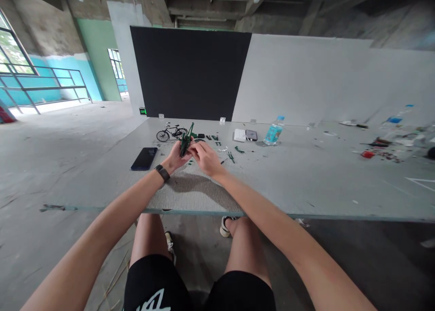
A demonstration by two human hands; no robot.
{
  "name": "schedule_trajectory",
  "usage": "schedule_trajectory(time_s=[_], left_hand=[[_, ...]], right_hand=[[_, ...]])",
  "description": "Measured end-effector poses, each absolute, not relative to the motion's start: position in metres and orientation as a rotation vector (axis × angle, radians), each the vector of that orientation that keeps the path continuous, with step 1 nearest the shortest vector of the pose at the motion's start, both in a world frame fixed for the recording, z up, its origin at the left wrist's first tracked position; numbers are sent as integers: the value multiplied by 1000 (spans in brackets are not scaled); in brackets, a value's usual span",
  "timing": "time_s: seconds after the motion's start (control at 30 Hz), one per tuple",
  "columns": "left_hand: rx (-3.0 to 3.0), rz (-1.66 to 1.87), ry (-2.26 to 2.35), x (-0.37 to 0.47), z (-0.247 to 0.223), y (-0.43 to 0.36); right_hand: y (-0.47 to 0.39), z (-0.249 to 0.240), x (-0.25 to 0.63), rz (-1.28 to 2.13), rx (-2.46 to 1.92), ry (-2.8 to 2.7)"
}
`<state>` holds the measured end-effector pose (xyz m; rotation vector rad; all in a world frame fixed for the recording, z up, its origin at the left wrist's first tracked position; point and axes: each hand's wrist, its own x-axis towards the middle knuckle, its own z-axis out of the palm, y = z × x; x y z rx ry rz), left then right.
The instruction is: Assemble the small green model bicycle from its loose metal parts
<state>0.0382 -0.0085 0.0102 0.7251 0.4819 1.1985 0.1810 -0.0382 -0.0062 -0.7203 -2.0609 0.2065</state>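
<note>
My left hand (176, 156) is closed round a dark green model part (185, 143), holding it up over the table. Against the right side of that part, the fingers of my right hand (204, 157) are pinched together; whatever they grip is too small to make out. Just behind my left hand stands a small black model bicycle (167, 133). Several small green pieces (231, 157) and dark pieces lie to the right of my hands. A black phone (144, 159) lies flat to the left of my left wrist.
On the grey table (272, 184) are a white case (239, 135), a dark square item (251, 135) and an upright bottle with a blue cap (273, 131). Blurred red and dark items (367, 154) lie far right. A black panel (193, 73) stands behind.
</note>
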Motion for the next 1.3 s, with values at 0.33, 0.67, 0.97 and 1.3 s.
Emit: schedule_trajectory(time_s=[0.33, 0.67, 0.97, 1.3], left_hand=[[845, 1176, 329, 35, -2, -2], [849, 1144, 342, 31, -8, 4], [738, 1219, 454, 37, 7, -7], [604, 1236, 396, 38, 5, -2]], right_hand=[[-28, -14, 176, 1221, -653, -1697], [-30, -11, 182, 1534, -697, -1571], [-27, -15, 176, 1106, -753, -1759], [-38, -7, 185, 95, -682, -2129]])
